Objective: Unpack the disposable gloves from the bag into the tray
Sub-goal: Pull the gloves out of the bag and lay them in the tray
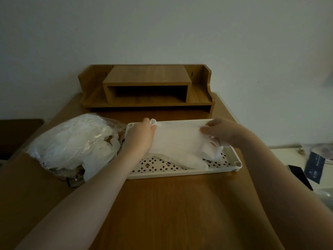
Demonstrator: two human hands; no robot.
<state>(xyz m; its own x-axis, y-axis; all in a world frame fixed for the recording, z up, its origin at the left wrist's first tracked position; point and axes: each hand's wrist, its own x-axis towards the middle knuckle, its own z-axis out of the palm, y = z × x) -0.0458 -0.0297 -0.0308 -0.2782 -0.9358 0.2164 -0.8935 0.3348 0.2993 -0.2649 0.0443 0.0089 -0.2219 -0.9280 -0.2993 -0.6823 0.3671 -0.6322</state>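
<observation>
Two hands' grip (140, 136) round glove (178, 139).

Thin translucent plastic gloves (177, 139); glossy crinkled clear bag (72, 143); matt perforated plastic tray (180, 173); smooth wood-grain table (171, 210)

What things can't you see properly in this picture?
All in the head view:
- How many gloves lie in the tray: they overlap in one white heap.
- The left hand's fingertips: its own back and the gloves cover them.
- What remains inside the bag: crinkled plastic and dim light blur it.
- The dark items at right: cut off by the edge, print too small to read.
</observation>
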